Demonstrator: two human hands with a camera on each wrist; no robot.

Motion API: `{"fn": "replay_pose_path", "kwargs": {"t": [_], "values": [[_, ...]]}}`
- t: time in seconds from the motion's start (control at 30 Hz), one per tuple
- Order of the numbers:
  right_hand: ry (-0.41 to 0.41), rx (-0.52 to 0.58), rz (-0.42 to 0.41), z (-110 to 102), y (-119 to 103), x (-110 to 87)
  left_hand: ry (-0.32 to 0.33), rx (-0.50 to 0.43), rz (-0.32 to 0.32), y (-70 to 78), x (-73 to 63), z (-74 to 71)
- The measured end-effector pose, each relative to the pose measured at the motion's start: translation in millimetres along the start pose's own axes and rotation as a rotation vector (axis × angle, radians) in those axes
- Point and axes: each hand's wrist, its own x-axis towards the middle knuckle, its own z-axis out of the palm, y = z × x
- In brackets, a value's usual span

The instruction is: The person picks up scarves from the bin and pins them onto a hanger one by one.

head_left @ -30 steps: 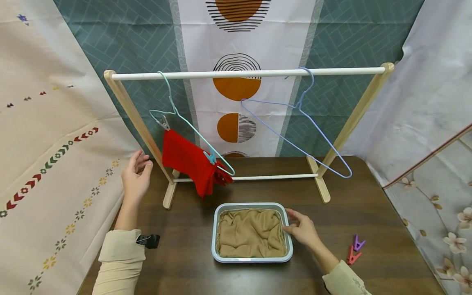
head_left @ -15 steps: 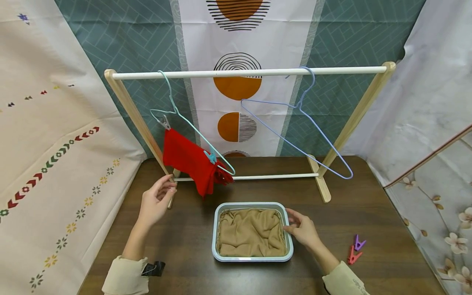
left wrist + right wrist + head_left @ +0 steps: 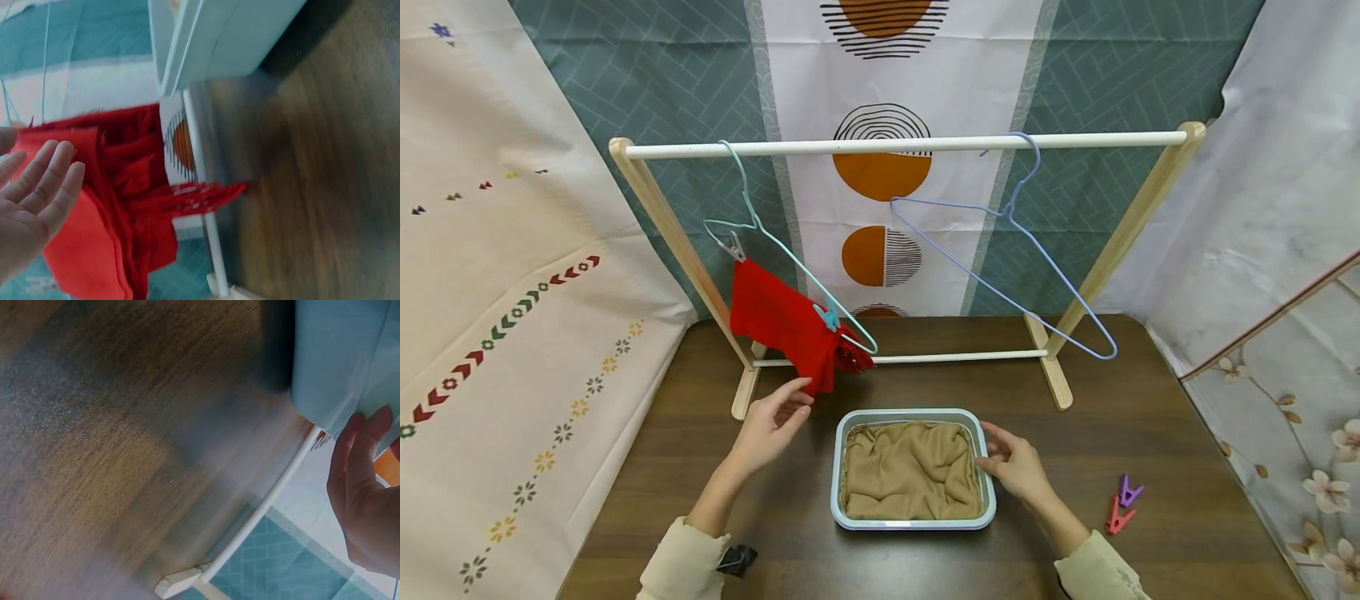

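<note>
A red cloth [image 3: 782,321] hangs from a mint green hanger [image 3: 805,271], held by a grey clothespin [image 3: 737,248] and a light blue clothespin [image 3: 827,317]. My left hand [image 3: 772,425] is raised at the cloth's lower edge, fingers loosely extended and holding nothing. In the left wrist view, its fingers overlap the red cloth [image 3: 87,219]. My right hand [image 3: 1015,465] holds the right rim of a light blue basin [image 3: 912,525], thumb on the rim and fingers against the outer wall. Folded brown cloth [image 3: 913,473] lies in the basin.
A wooden rack with a white top rail [image 3: 880,147] stands behind the basin. An unloaded blue hanger [image 3: 1007,218] hangs on its right side. Purple [image 3: 1127,491] and red clothespins [image 3: 1118,517] lie on the brown table at right.
My left hand has moved rightward and down, from beside the rack's left post to the red cloth's lower edge. The right hand stays at the basin's rim.
</note>
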Motion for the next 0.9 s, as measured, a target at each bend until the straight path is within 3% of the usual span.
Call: {"fn": "replay_pose_path", "kwargs": {"t": [0.13, 0.23, 0.37, 0.8, 0.9], "values": [[-0.003, 0.001, 0.006, 0.3, 0.0, 0.0, -0.05, -0.005, 0.028, -18.3, -2.6, 19.0], [-0.003, 0.004, 0.01, 0.1, -0.1, -0.5, -0.122, -0.029, 0.04, -27.8, -3.7, 33.6], [-0.005, 0.01, 0.018, -0.4, 0.0, -1.4, -0.233, -0.048, 0.052, -29.5, -1.7, 51.0], [-0.017, -0.016, 0.025, -1.1, 0.9, 0.1, -0.486, 0.015, 0.081, -23.6, 16.0, 89.1], [-0.02, -0.031, 0.018, -1.3, 0.2, 0.2, -0.531, 0.065, 0.129, -22.6, 23.4, 98.6]]}}
